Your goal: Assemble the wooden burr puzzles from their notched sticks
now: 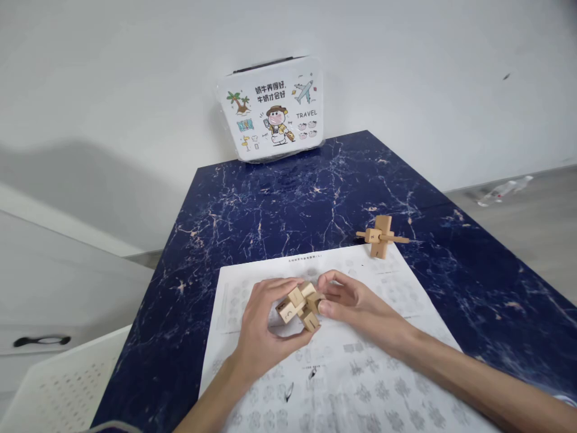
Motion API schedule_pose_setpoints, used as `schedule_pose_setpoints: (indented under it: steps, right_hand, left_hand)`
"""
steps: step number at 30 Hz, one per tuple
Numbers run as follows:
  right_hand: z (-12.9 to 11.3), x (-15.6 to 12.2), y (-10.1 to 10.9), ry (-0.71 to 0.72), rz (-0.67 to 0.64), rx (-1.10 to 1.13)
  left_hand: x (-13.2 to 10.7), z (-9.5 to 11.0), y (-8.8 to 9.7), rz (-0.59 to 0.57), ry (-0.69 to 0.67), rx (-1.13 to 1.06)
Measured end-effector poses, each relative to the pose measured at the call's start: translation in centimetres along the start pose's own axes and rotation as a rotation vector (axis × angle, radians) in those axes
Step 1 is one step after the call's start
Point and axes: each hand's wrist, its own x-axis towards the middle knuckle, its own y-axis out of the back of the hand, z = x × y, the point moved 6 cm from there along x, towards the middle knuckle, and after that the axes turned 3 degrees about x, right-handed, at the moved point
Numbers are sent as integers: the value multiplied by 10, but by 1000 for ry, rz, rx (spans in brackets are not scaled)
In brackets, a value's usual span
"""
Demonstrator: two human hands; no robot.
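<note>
A wooden interlocking block puzzle (301, 304) sits between both my hands, just above a white instruction sheet (360, 373). My left hand (261, 328) curls around its left side, thumb under it and fingers over the top. My right hand (354, 304) pinches the puzzle's right end with thumb and fingertips. A second wooden cross-shaped puzzle (381, 236) stands alone at the sheet's far right corner, untouched.
The sheet lies on a dark blue marble-pattern table (279, 198). A white illustrated box marked TRAVEL (273, 114) leans against the wall at the table's far edge. A white perforated chair (63, 391) stands at the lower left.
</note>
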Motion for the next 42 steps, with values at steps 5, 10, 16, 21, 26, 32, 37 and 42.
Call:
schedule_pose_setpoints:
  steps: [5, 10, 16, 21, 26, 32, 37, 42]
  right_hand:
    - [1, -2, -2, -34, -32, -27]
    - [1, -3, -5, -61, -35, -13]
    - [3, -3, -10, -66, -95, -34]
    - [1, -4, -12, 32, -111, -79]
    - [-8, -6, -15, 174, -131, -263]
    - [-9, -5, -9, 178, -62, -488]
    - [-7, -2, -11, 82, -102, -360]
    - [-9, 0, -13, 62, -84, -300]
  left_hand:
    - [2, 2, -2, -79, 13, 2]
    - [3, 2, -4, -121, 38, -1]
    - [-2, -1, -8, -161, 60, -38]
    - [-2, -5, -8, -156, 118, -78]
    - [2, -7, -2, -130, 179, -193]
    - [0, -9, -4, -154, 195, -236]
    - [2, -5, -5, -168, 144, -245]
    - [3, -10, -5, -187, 208, -269]
